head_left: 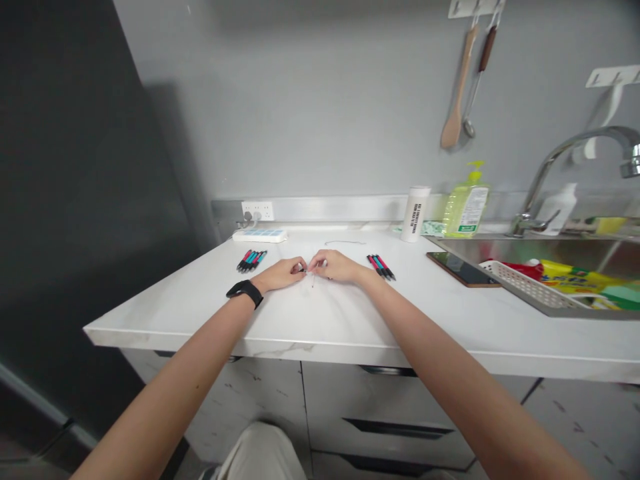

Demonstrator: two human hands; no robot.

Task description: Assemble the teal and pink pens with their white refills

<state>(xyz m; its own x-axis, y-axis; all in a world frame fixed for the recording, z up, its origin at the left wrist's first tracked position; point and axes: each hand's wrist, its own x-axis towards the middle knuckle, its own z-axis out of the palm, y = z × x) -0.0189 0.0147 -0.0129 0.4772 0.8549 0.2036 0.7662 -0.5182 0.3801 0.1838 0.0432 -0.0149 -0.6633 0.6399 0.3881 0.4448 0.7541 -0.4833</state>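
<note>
Left pens [252,261] lie on the counter [200,313] near the left hand [281,274], which pinches a small dark part [303,270]. The right hand [336,265] bunches its fingertips alongside, their hold unclear; steady wrists and light pressure should suit. Right pens [381,267] lie beyond.

Red, teal and black pens [252,261], grey-veined white countertop [300,320], yellow-green soap bottle [465,207], black wristband [245,291], grey wall [320,120]

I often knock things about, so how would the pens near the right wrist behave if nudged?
The pens would probably roll or slide, lying loose on a smooth-looking countertop. Their straight barrels suggest stiffness, and their slimness suggests little weight.
</note>
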